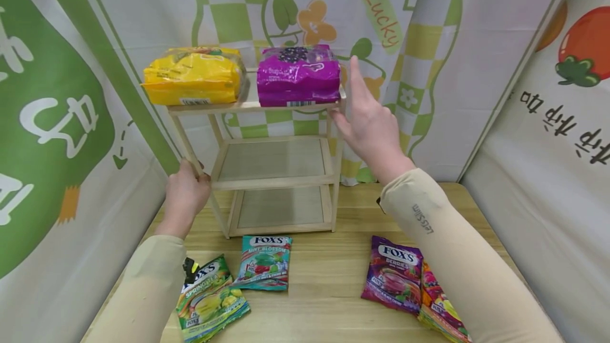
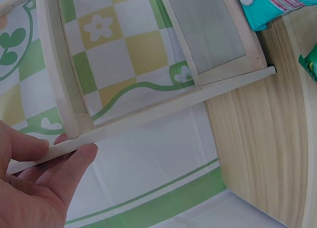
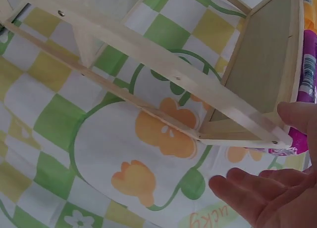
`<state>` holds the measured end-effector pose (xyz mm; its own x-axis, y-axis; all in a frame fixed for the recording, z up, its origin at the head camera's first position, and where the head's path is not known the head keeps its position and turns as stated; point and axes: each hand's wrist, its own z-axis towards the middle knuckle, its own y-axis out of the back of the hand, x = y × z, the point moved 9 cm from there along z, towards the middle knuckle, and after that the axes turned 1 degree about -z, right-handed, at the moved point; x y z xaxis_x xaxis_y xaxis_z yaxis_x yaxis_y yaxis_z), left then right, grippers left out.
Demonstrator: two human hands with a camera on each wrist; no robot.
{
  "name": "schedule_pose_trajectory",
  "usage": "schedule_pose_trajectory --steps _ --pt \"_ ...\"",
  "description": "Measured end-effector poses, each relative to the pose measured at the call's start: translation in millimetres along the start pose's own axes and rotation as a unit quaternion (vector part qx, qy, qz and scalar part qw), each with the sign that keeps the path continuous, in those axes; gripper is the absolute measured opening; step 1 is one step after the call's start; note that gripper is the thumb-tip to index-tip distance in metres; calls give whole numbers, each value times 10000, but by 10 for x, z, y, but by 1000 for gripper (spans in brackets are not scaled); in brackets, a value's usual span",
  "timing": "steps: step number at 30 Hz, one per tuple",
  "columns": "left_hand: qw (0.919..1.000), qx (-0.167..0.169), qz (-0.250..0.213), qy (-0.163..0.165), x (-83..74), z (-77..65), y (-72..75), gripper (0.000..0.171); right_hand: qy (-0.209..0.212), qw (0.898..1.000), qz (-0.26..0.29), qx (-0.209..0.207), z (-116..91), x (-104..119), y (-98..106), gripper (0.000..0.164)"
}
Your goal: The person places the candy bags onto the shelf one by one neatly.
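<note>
A three-tier wooden rack (image 1: 274, 182) stands on the table. My left hand (image 1: 186, 195) grips its front left post, with the thumb and fingers on either side of the wood (image 2: 143, 116) in the left wrist view. Beside the upper right corner, my right hand (image 1: 374, 126) has its fingers straight, and its thumb is at the corner by the top shelf. Whether the thumb presses the wood, I cannot tell. On the top shelf lie a yellow candy bag (image 1: 193, 77) and, to its right, a purple candy bag (image 1: 299, 75) close to the right hand.
On the wooden table (image 1: 324, 285) lie a green Spring Tea bag (image 1: 209, 300) and a teal Mint Blossom bag (image 1: 265, 263) at left. A Berries bag (image 1: 393, 274) partly covers a colourful bag (image 1: 440, 306) at right. Printed curtains (image 1: 514, 136) surround the table.
</note>
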<state>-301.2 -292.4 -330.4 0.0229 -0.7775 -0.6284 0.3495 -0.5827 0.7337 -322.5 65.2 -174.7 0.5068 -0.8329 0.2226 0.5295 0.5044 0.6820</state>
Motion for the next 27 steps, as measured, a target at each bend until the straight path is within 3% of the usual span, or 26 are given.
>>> schedule_pose_trajectory --steps 4,7,11,14,19,27 --pt "10000 -4 7 -6 -5 1 2 23 -501 9978 68 433 -36 -149 -92 98" --pt "10000 -3 25 0 -6 2 6 23 -966 9891 402 1032 -75 -274 -218 93" --pt "10000 -1 72 2 -5 3 8 20 -1576 9627 1066 1925 -154 -422 -410 85" --pt "9999 -12 108 -1 -5 2 9 19 -1783 9444 1419 2370 -207 -485 -522 80" --pt "9999 -20 142 1 7 11 4 18 -2001 9172 1956 2835 -290 -550 -676 73" --pt "9999 -22 127 -4 11 14 1 19 -2515 8590 2927 3364 -407 -632 -857 68"
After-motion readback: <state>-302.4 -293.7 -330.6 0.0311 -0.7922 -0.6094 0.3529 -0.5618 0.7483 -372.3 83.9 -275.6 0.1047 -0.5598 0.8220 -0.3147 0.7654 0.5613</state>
